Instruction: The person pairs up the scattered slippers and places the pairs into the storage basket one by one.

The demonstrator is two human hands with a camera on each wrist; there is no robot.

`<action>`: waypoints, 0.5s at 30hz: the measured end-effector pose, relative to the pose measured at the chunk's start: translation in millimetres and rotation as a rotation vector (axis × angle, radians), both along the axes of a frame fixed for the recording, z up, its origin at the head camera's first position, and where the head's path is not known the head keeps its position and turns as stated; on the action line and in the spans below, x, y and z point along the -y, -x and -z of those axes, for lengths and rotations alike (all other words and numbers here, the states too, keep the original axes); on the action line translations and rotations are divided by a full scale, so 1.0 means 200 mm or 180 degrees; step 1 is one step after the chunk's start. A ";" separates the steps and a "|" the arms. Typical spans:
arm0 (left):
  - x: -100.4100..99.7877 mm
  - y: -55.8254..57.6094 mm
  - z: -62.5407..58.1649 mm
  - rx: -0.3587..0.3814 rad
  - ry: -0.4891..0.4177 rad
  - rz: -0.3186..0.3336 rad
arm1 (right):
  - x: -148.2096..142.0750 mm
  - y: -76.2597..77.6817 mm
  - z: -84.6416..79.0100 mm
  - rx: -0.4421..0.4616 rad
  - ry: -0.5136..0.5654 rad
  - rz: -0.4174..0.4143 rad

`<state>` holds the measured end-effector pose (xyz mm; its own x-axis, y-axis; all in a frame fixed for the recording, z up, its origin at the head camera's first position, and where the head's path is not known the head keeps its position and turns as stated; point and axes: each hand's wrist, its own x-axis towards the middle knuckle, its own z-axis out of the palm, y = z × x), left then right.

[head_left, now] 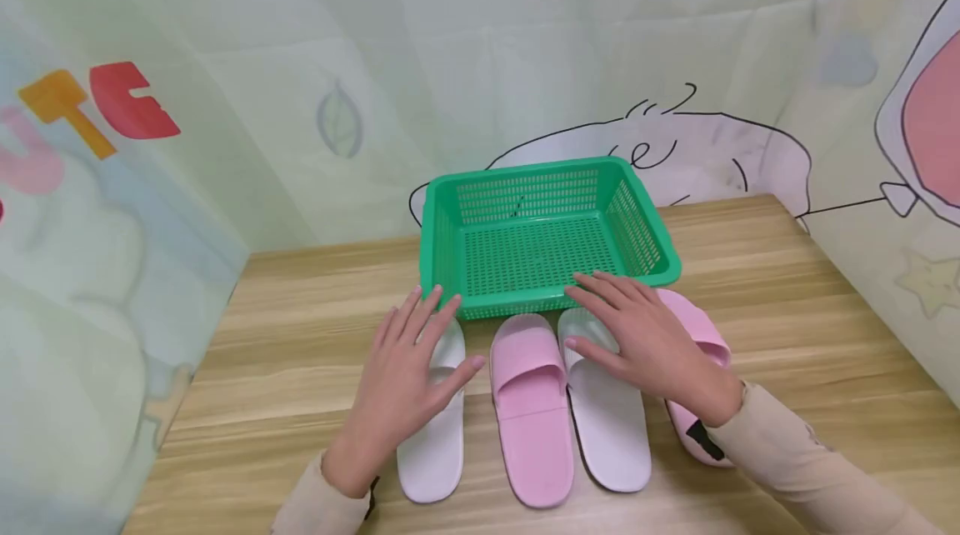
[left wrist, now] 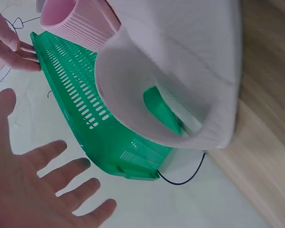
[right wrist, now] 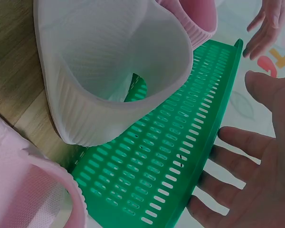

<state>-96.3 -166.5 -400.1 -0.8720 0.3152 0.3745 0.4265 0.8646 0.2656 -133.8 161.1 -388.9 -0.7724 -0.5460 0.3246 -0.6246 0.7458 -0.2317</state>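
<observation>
Four slippers sit in a row near the front edge of the wooden tabletop (head_left: 750, 268), toes touching or just short of the near wall of a green perforated basket (head_left: 540, 235) at the table's middle-back. Order left to right: left white slipper (head_left: 435, 427), middle pink slipper (head_left: 532, 402), right white slipper (head_left: 607, 418), far pink slipper (head_left: 701, 385).

Left hand (head_left: 408, 377): flat, fingers spread and straight, over the strap of the left white slipper, fingertips near the basket rim. Contact not certain; the wrist view shows the palm off the strap, gripping nothing.

Right hand (head_left: 645, 343): also flat and spread, over the straps of the right white slipper and the far pink slipper, gripping nothing.

Handling, as a guess: slippers look like light foam or soft plastic, straps hollow and bendy, matte ribbed sides so not slippery, not fragile. Best hold is probably a pinch on the strap arch or fingers hooked under it; sole edge also works. Basket looks stiff, light, easy to nudge.
</observation>
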 end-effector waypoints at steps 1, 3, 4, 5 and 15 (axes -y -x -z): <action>0.01 0.00 0.00 -0.0034 -0.0018 0.0016 | 0.00 0.00 0.00 -0.0020 -0.0004 0.0000; 0.02 0.00 0.01 -0.0101 -0.0066 0.0040 | -0.01 0.00 0.00 -0.0046 -0.0010 -0.0002; 0.03 -0.01 0.01 -0.0143 -0.0090 0.0053 | -0.01 0.00 0.00 -0.0050 -0.0013 -0.0002; 0.04 -0.01 0.01 -0.0179 -0.0117 0.0069 | -0.01 0.00 0.00 -0.0044 -0.0008 -0.0005; 0.13 -0.03 0.06 -0.0511 -0.0417 0.0095 | 0.00 0.00 -0.01 0.0105 0.0009 -0.0003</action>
<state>-90.4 -191.5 -412.2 -0.7889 0.2795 0.5473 0.4973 0.8135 0.3014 -133.2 161.5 -387.5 -0.7821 -0.5459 0.3006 -0.6174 0.7445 -0.2542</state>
